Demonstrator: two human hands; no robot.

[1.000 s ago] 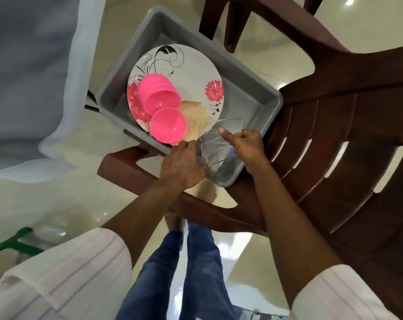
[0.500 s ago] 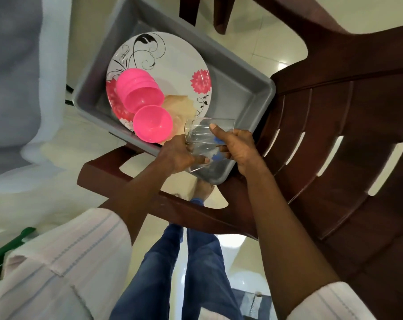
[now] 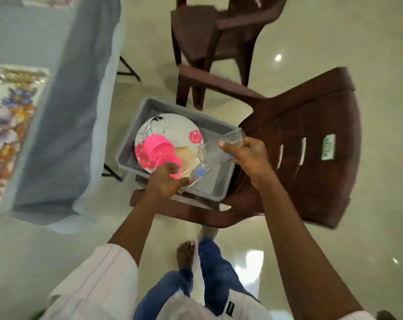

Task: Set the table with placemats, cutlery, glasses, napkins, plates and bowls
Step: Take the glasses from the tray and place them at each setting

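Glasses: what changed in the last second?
Both hands held the pair together before. Now they are pulled apart: the right hand holds the upper glass lifted clear, and the left hand grips the lower glass over the grey bin. The plate and pink bowls stay in the bin.

The bowls are pink, the plate white (red flowers, black swirls), the tub grey.

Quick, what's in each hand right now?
Left hand: closed, fingers gripping the lower glass, over the grey bin.
Right hand: closed, fingers gripping the upper glass, tilted on its side.
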